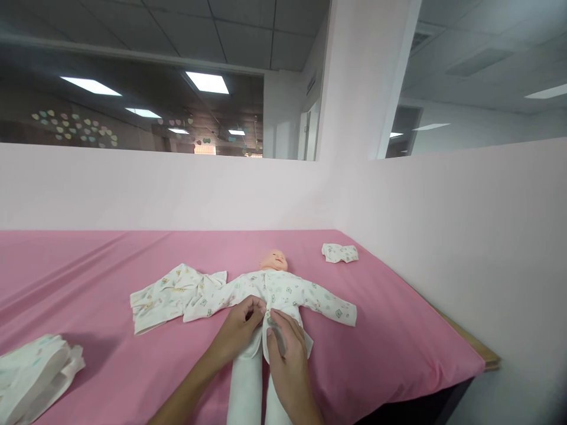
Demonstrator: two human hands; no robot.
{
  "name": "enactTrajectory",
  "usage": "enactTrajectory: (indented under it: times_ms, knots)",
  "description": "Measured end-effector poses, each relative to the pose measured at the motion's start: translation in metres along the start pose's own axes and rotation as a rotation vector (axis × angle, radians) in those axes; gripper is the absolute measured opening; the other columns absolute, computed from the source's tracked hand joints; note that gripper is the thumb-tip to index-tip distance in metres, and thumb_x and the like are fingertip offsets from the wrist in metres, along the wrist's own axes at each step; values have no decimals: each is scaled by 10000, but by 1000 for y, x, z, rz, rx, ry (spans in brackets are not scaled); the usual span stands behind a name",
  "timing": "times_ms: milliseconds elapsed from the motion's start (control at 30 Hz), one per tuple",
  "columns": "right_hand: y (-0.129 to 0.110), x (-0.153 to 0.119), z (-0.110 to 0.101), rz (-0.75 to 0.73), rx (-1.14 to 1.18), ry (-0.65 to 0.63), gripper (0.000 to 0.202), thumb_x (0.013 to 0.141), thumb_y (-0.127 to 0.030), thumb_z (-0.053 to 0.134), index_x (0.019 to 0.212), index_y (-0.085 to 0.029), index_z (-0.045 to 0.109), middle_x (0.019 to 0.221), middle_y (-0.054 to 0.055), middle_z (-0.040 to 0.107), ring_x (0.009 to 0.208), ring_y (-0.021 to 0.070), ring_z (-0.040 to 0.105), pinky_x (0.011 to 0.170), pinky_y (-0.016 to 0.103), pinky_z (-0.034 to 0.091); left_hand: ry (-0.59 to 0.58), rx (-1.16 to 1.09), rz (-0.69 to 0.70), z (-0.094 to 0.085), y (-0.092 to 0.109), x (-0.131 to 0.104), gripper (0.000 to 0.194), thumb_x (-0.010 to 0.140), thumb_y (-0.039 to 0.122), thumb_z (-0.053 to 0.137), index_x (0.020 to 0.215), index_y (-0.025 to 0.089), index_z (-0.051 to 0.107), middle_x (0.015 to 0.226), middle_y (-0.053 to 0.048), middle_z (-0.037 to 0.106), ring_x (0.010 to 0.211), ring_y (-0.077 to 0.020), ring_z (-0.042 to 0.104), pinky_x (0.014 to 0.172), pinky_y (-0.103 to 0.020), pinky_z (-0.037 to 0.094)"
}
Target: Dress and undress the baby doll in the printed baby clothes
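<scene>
A baby doll [275, 258] lies on its back on the pink cloth, its head away from me. It wears a white printed baby shirt [290, 288] with both sleeves spread out, and white trousers [246, 383]. At the middle of the shirt's front, my left hand [241, 326] pinches the edge of the cloth between thumb and fingers. Beside it my right hand [290, 360] has its fingers bent around the other front edge. The fingertips of both hands are close together, and the exact fastening between them is too small to make out.
A pink sheet [376, 354] covers the table. White printed baby clothes [170, 292] lie left of the doll, touching its sleeve. A folded printed cloth [38, 375] is at the near left, a small printed piece [339, 252] at the far right. White walls [155, 189] border the table.
</scene>
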State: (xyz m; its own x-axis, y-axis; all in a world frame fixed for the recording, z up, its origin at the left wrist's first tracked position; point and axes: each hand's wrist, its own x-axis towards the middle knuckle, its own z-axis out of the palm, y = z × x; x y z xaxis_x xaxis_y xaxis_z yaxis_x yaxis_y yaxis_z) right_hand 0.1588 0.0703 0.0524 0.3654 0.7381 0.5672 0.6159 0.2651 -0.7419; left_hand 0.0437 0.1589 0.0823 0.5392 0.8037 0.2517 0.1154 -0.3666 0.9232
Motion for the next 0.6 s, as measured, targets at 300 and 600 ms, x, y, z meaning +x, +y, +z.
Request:
enactTrajectory:
  times_ms: [300,600]
  knots:
    - [28,39,-21,46,-19,95,340,918,-326,446,1163,-183,634,1191,102,655,1120,227,601,943,374,498,190,253,57,-49,1,33,312,919,469,409,834,202,545,680,33,498,625,-130,468,596,-229,375]
    - [73,167,-46,15,-414,79,442,862,-305,439,1219,-94,594,1218,168,637,1157,297,558,1015,444,378,283,704,194,-56,-32,95,248,904,294,369,874,181,588,875,-59,625,836,-215,573,777,-338,435]
